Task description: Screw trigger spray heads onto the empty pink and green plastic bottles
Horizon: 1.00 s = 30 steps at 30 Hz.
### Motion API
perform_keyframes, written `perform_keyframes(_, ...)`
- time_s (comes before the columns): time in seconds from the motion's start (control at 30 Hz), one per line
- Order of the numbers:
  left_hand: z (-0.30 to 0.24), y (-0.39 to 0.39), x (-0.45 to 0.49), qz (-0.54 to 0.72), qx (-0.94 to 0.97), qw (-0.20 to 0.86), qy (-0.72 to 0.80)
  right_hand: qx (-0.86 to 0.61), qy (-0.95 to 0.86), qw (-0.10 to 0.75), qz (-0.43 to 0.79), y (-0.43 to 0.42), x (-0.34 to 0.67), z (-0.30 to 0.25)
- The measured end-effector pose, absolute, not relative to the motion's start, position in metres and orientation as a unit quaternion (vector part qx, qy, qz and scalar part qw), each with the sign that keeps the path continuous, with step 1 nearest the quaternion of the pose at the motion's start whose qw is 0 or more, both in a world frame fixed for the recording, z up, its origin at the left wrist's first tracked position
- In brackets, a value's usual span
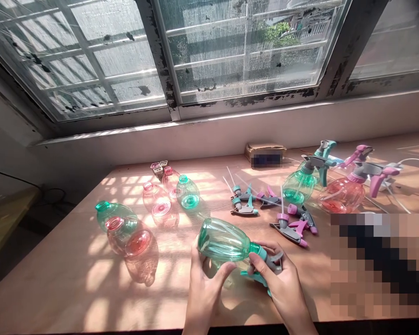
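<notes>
A green transparent spray bottle [223,239] lies on its side in the air above the table's front part, its neck pointing right. My left hand [209,279] is closed around its body near the base, thumb along the underside. At the neck, my right hand [275,274] grips a teal and grey spray head [265,258] that meets the bottle mouth. How far the head is screwed on cannot be seen. Beyond my hands lie loose spray heads with pink collars [287,228] and others with teal collars [242,204], dip tubes sticking out.
Open red bottles [157,200] and green bottles [187,193] stand left on the wooden table [66,260]. Two bottles with heads fitted, one green [298,186] and one red [342,193], stand right. A small cardboard box [265,156] sits by the window wall. A blurred patch covers the right front.
</notes>
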<state>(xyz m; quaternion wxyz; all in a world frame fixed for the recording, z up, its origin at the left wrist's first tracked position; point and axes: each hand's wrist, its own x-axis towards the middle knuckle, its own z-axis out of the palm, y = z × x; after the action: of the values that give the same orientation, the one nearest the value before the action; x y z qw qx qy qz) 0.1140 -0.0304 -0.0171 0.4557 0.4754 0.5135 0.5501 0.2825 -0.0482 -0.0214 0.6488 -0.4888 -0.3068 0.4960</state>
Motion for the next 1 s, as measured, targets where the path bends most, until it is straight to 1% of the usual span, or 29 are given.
perform_keyframes(0.17, -0.007, -0.032, 0.113, 0.565, 0.433, 0.474, 0.518, -0.483, -0.302, 0.669, 0.477, -0.052, 0.274, -0.011)
perform_keyframes(0.33, -0.012, -0.031, 0.116, 0.56, 0.486, 0.421, 0.523, -0.493, -0.284, 0.657, 0.495, -0.049, 0.281, -0.018)
perform_keyframes(0.4, -0.015, -0.03, 0.116, 0.543, 0.49, 0.416, 0.54, -0.492, -0.284, 0.654, 0.5, -0.047, 0.283, -0.02)
perform_keyframes(0.57, -0.012, -0.031, 0.115, 0.491, 0.474, 0.472, 0.558, -0.487, -0.292, 0.656, 0.497, -0.045, 0.282, -0.019)
perform_keyframes(0.83, -0.005, -0.03, 0.113, 0.547, 0.433, 0.486, 0.526, -0.488, -0.3, 0.646, 0.505, -0.05, 0.274, -0.007)
perform_keyframes(1.0, -0.002, -0.028, 0.118, 0.562, 0.437, 0.506, 0.487, -0.498, -0.272, 0.663, 0.488, -0.048, 0.275, -0.006)
